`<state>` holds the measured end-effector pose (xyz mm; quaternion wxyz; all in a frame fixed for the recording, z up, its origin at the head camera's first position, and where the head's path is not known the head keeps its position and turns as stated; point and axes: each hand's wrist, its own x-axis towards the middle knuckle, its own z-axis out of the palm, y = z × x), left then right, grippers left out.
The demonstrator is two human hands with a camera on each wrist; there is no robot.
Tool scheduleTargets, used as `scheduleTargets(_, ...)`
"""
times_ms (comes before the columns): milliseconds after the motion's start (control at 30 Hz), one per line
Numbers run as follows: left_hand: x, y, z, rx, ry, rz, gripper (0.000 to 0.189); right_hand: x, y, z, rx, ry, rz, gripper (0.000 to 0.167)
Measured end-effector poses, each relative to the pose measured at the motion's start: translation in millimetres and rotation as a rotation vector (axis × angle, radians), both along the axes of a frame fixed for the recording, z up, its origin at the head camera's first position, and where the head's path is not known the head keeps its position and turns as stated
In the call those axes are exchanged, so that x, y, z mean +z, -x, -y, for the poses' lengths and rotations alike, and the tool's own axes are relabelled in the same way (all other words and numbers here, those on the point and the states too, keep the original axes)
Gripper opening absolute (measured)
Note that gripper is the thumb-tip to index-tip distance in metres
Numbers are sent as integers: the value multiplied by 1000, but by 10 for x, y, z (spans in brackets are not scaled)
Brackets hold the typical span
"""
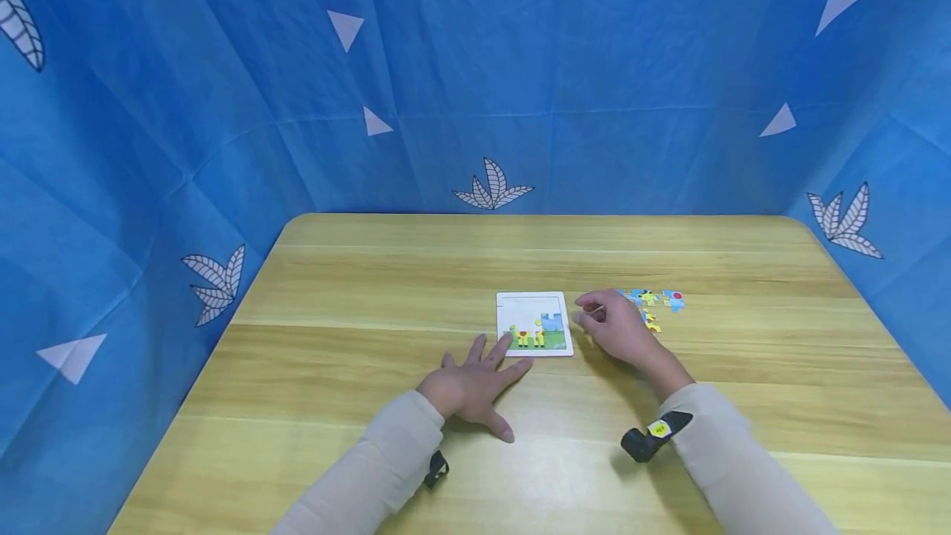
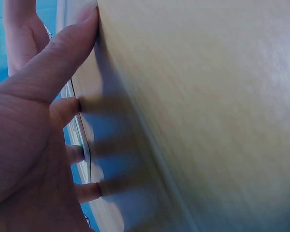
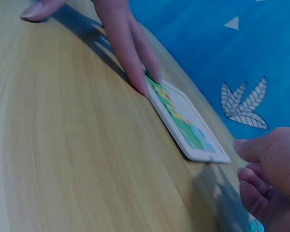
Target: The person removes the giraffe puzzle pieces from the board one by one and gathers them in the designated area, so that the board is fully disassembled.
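Observation:
A white-framed jigsaw tray [image 1: 531, 297] lies on the table, its lower part filled with green, blue and yellow pieces; the upper part shows a pale base. My left hand [image 1: 479, 386] is spread out, with fingertips on the tray's lower left edge and its thumb apart on the wood. Just off the tray's right edge, my right hand [image 1: 617, 327] is raised with thumb and fingers bent toward each other. Whether a small piece sits between them, I cannot tell. In the right wrist view, the same tray [image 3: 203, 157] lies beyond the bent fingers [image 3: 253, 188].
Loose jigsaw pieces [image 1: 674, 299] lie right of the tray, partly hidden behind the right hand. The wooden table [image 1: 386, 271] has a rounded far edge, and a blue patterned cloth [image 1: 461, 48] hangs behind it. Black wrist cameras [image 1: 645, 442] sit at both sleeves.

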<state>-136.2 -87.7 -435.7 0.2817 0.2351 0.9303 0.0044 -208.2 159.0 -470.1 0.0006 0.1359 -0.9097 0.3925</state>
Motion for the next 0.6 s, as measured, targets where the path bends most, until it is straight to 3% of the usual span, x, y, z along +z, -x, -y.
scheduleTargets(200, -19, -1, -5, -6, 7, -1, 105, -31, 25, 151, 81, -32, 27, 28)
scheduleTargets(400, -19, 2, -5, -3, 5, -2, 105, -28, 66, 206, 112, -79, 50, 27)
scheduleTargets(600, -15, 11, 0, -1, 1, -3, 104, -45, 87, 212, 126, -59, 66, 24)
